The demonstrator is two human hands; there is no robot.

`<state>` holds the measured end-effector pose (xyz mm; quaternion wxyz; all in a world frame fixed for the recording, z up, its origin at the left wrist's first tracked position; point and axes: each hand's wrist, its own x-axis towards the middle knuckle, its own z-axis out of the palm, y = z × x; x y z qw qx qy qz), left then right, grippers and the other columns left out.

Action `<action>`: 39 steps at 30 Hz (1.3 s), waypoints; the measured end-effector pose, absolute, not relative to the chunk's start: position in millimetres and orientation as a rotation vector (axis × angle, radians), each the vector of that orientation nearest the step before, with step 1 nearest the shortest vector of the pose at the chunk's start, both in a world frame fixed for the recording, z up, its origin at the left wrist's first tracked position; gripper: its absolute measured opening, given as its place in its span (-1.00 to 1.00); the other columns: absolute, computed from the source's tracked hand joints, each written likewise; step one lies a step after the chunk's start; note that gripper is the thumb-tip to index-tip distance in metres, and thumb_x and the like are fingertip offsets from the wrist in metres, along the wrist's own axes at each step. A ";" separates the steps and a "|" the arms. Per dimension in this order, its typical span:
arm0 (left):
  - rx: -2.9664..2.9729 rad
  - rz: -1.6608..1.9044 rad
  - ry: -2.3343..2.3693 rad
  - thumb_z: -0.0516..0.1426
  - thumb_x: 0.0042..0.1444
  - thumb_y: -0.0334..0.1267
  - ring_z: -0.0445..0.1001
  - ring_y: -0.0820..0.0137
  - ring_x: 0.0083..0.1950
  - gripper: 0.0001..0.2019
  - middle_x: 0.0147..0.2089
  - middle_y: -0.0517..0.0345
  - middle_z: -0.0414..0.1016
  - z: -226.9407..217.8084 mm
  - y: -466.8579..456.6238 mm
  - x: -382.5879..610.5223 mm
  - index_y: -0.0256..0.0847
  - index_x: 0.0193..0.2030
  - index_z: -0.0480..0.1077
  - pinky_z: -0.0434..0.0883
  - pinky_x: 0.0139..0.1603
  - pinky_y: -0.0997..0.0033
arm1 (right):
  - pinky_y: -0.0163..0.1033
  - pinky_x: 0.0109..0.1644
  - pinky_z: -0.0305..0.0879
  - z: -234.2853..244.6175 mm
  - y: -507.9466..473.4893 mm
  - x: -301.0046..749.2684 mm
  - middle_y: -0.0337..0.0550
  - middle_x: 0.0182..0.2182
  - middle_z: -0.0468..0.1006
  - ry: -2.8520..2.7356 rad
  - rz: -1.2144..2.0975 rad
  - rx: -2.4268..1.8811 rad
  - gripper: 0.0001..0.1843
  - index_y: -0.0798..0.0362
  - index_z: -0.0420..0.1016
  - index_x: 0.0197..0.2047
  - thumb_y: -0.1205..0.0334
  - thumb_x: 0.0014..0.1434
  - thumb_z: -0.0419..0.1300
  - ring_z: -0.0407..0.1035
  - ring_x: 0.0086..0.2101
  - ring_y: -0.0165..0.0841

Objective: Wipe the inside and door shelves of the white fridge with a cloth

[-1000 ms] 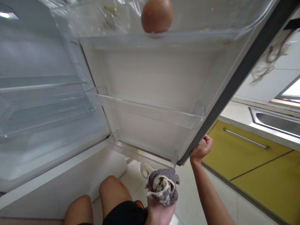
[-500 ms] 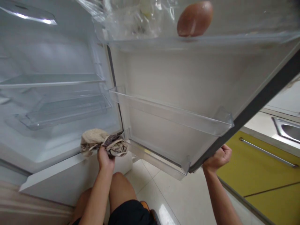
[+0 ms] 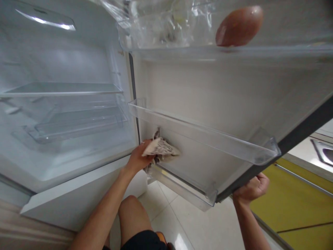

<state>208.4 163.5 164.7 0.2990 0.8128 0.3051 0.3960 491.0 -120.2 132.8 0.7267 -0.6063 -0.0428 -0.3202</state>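
Note:
My left hand is closed on a crumpled grey and beige cloth. It presses the cloth against the inner wall of the open fridge door, between the middle door shelf and the lowest door shelf. My right hand is wrapped round the lower outer edge of the door. A brown round fruit and clear plastic bags sit in the upper door shelf.
The fridge interior at left has glass shelves and a clear drawer. My bare knee is below, over a pale tiled floor. Yellow cabinet fronts and a steel sink are at right.
My left hand carried the cloth from the fridge's bottom ledge up and right onto the door's inner wall. The view shifted left; my right hand kept its hold on the door edge.

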 end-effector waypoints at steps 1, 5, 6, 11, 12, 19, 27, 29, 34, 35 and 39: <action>2.299 0.891 0.764 0.25 -0.07 -0.29 0.59 0.11 0.01 -0.62 -0.04 -0.03 0.64 167.4 161.9 214.6 -0.08 -0.04 0.54 0.49 0.10 0.11 | -0.13 -0.16 0.16 132.1 -120.5 490.8 -0.27 -0.40 0.30 -0.096 -0.705 -1.332 -0.77 -0.01 0.34 -0.38 0.06 -0.13 0.08 0.20 -0.34 -0.33; 2.643 0.320 0.545 0.19 0.00 -0.26 0.58 0.09 -0.01 -0.64 -0.01 -0.08 0.66 174.6 153.0 241.8 -0.14 -0.02 0.56 0.44 0.06 0.17 | -0.14 -0.15 0.15 129.0 -121.6 489.8 -0.27 -0.39 0.33 -0.117 -0.706 -1.314 -0.75 0.00 0.38 -0.34 0.06 -0.08 0.11 0.21 -0.32 -0.32; 2.666 0.217 0.481 0.19 0.00 -0.25 0.59 0.13 -0.06 -0.68 -0.06 -0.04 0.68 175.2 149.8 248.7 -0.13 -0.07 0.57 0.44 0.00 0.24 | -0.14 -0.15 0.15 128.5 -121.7 489.6 -0.27 -0.39 0.33 -0.120 -0.706 -1.318 -0.76 0.00 0.39 -0.33 0.06 -0.07 0.11 0.21 -0.33 -0.33; 2.694 -0.142 0.164 0.18 -0.02 -0.27 0.57 0.25 -0.17 -0.76 -0.17 0.06 0.69 175.6 125.4 281.3 -0.10 -0.19 0.59 0.35 -0.21 0.36 | -0.16 -0.17 0.16 128.7 -121.0 488.0 -0.28 -0.39 0.36 -0.131 -0.690 -1.296 -0.76 0.03 0.42 -0.32 0.08 -0.03 0.13 0.22 -0.34 -0.35; 2.692 -0.186 0.107 0.18 -0.03 -0.27 0.56 0.26 -0.18 -0.78 -0.19 0.07 0.69 175.9 118.1 288.1 -0.11 -0.22 0.58 0.34 -0.23 0.35 | -0.16 -0.17 0.16 129.1 -120.7 487.7 -0.28 -0.38 0.36 -0.134 -0.686 -1.288 -0.76 0.04 0.42 -0.31 0.08 -0.02 0.13 0.23 -0.33 -0.35; 2.609 -0.368 -0.246 0.16 0.03 -0.20 0.51 0.33 -0.28 -0.84 -0.23 0.12 0.66 172.4 53.3 339.5 -0.13 -0.27 0.53 0.27 -0.35 0.39 | -0.17 -0.16 0.19 130.6 -120.2 485.5 -0.26 -0.37 0.38 -0.141 -0.720 -1.305 -0.76 0.03 0.42 -0.31 0.07 0.00 0.12 0.26 -0.31 -0.34; 2.331 0.146 -0.142 0.12 -0.07 -0.35 0.49 0.31 -0.28 -0.81 -0.32 0.14 0.61 161.7 46.9 330.1 -0.12 -0.31 0.52 0.32 -0.27 0.38 | -0.19 -0.18 0.18 126.9 -119.2 491.8 -0.28 -0.38 0.35 -0.150 -0.672 -1.316 -0.71 0.05 0.41 -0.27 0.03 0.01 0.11 0.23 -0.34 -0.37; 2.207 0.319 -0.011 0.10 -0.08 -0.38 0.48 0.33 -0.27 -0.73 -0.30 0.15 0.60 165.3 51.1 317.0 -0.15 -0.24 0.56 0.34 -0.23 0.38 | -0.20 -0.20 0.17 126.8 -118.7 493.5 -0.28 -0.38 0.35 -0.146 -0.656 -1.313 -0.70 0.06 0.42 -0.27 0.03 0.00 0.12 0.22 -0.35 -0.37; 1.583 0.808 0.362 0.20 -0.10 -0.37 0.52 0.31 -0.17 -0.66 -0.23 0.22 0.63 183.9 56.8 292.3 -0.17 -0.12 0.58 0.42 -0.08 0.36 | -0.19 -0.19 0.16 124.9 -119.3 496.4 -0.29 -0.38 0.34 -0.126 -0.644 -1.304 -0.71 0.05 0.42 -0.27 0.05 -0.01 0.13 0.21 -0.36 -0.37; 1.498 0.880 0.417 0.21 -0.07 -0.33 0.52 0.32 -0.19 -0.69 -0.25 0.23 0.62 188.3 59.2 289.4 -0.17 -0.12 0.56 0.43 -0.11 0.37 | -0.19 -0.18 0.16 123.6 -119.8 497.4 -0.28 -0.38 0.34 -0.127 -0.656 -1.308 -0.72 0.05 0.42 -0.27 0.05 -0.01 0.13 0.21 -0.35 -0.36; 1.276 1.155 0.586 0.18 0.07 -0.14 0.42 0.43 -0.30 -0.79 -0.33 0.28 0.48 204.9 81.3 281.0 -0.16 -0.19 0.44 0.37 -0.26 0.46 | -0.17 -0.17 0.18 117.3 -122.0 502.5 -0.28 -0.38 0.34 -0.143 -0.690 -1.325 -0.73 0.05 0.43 -0.25 0.08 0.01 0.12 0.22 -0.34 -0.34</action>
